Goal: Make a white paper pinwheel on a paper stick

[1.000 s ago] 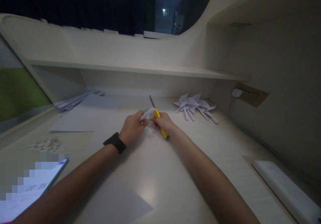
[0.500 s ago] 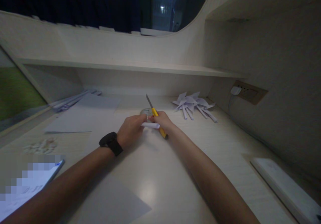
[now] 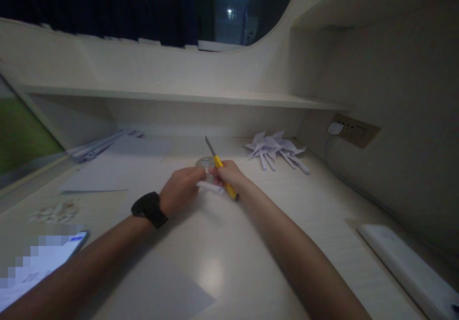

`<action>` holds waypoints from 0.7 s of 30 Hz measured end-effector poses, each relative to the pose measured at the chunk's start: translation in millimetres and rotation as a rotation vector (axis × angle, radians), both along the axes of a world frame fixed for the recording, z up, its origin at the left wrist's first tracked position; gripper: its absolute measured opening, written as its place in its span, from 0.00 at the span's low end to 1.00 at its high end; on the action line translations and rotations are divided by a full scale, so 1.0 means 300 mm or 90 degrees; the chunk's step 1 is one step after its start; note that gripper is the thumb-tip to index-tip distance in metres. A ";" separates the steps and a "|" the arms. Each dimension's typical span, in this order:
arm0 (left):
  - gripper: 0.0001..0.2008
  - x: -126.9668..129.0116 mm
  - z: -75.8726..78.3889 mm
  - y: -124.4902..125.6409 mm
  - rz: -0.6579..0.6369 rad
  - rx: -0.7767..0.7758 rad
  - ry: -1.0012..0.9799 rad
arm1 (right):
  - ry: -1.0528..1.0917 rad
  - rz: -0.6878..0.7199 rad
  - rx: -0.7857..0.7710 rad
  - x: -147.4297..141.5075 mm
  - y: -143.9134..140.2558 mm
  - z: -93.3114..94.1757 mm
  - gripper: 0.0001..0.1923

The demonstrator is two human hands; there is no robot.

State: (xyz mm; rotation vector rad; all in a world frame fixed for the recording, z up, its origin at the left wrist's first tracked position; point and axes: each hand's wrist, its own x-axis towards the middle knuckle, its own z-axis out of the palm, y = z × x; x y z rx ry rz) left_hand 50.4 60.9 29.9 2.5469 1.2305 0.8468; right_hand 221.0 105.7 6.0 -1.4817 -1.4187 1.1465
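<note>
a white paper tube [image 3: 210,186] is seen at the centre of the frame, lying nearly level, with its left end hidden under the left hand [image 3: 184,184]. by that hand the tube is gripped, the fingers being curled in and closed about it; the exact placing of the fingertips is hidden. a black watch [image 3: 149,209] is worn on the left wrist. just right of centre, a yellow cutter [image 3: 225,181] is held in the right hand [image 3: 231,173], its handle being clasped between thumb and palm, with the bare blade pointed toward the upper left. the fingers of this hand are bent and nearly closed, their tips brought close to those of the left; whether the tube is touched by them cannot be told. behind the hands, a clear round object [image 3: 203,161] is partly covered.

at the right of centre, several paper pinwheels [image 3: 267,143] are heaped with their rolled sticks turned toward the lower right. at the left of the frame, paper sheets [image 3: 103,172] are spread beside a bundle of paper rolls [image 3: 96,150]. below them, small pale pieces [image 3: 57,211] are scattered near a phone [image 3: 70,250], whose screen is lit and partly blurred out. a single sheet [image 3: 172,286] is laid at the bottom of the frame.
</note>
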 end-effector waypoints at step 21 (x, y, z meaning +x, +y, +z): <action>0.13 0.000 -0.058 0.041 0.197 -0.237 -0.210 | 0.001 0.060 0.002 -0.001 -0.038 0.021 0.04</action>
